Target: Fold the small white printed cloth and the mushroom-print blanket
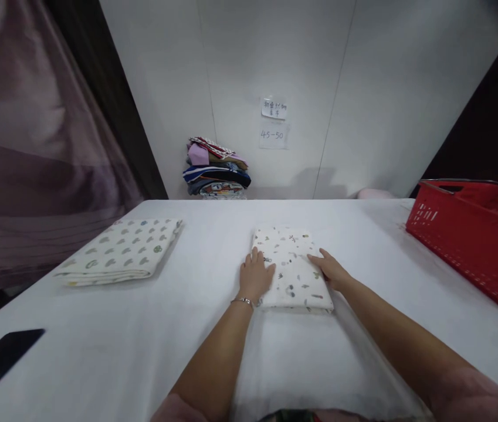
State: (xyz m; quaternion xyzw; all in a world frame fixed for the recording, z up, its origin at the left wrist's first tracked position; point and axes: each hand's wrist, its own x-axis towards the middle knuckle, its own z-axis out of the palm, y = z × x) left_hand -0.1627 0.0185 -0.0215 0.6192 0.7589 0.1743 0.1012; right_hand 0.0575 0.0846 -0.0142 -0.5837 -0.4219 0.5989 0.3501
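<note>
A white folded cloth (290, 272) with small grey and coloured prints lies flat in front of me as a neat rectangle. My left hand (256, 275), with a bracelet at the wrist, rests on its left edge, fingers stretched out and thumb apart. On the opposite side, my right hand (330, 269) touches the right edge with its fingers extended over the top. Some of the right hand's fingers are hidden from view. Neither hand lifts the cloth. To the left lies another folded white cloth (125, 246) with grey mushroom-like prints.
A red plastic basket (468, 240) stands at the right of the white table (187, 351). A dark phone (2, 360) lies at the near left. Behind the table is a stack of folded fabrics (217, 170). Handwritten paper signs (274, 135) hang on the wall; a curtain (33, 146) hangs left.
</note>
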